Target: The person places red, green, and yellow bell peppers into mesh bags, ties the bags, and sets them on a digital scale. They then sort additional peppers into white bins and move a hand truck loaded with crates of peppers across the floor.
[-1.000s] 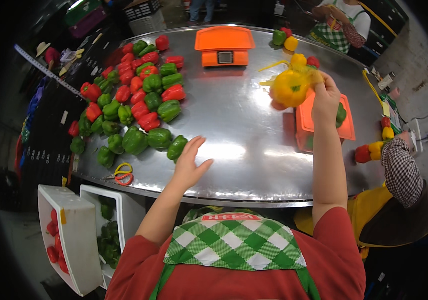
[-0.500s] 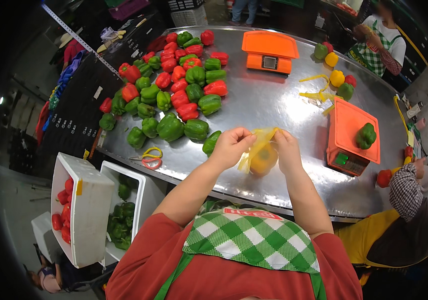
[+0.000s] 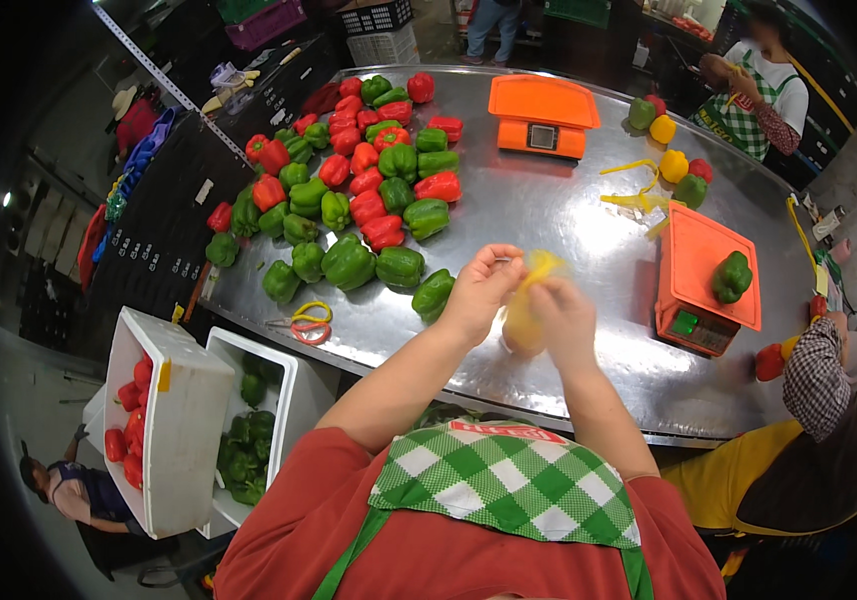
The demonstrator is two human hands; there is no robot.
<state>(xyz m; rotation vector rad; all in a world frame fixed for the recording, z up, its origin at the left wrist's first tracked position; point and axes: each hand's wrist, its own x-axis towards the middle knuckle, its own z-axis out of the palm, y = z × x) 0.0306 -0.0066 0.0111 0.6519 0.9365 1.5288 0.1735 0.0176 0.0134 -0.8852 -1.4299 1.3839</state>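
Observation:
Both my hands are together above the steel table (image 3: pixel 569 220), holding a yellow net bag with a pepper (image 3: pixel 527 305) between them. My left hand (image 3: pixel 481 290) grips its left side and my right hand (image 3: pixel 564 318) closes on the right side; both are blurred. A green pepper (image 3: pixel 434 292) lies on the table just left of my left hand. To the right stands an orange scale (image 3: pixel 704 275) with a green pepper (image 3: pixel 732 277) on its plate.
A heap of red and green peppers (image 3: pixel 359 195) covers the table's left half. A second orange scale (image 3: pixel 541 115) stands at the back, with yellow net strips (image 3: pixel 634 190) and loose peppers near it. White foam boxes (image 3: pixel 184 420) with peppers sit lower left. Other people work at the right.
My right hand brought the yellow bagged pepper from the right-hand scale toward me. My left hand left the table and joined it; both now hold the bag close to my body.

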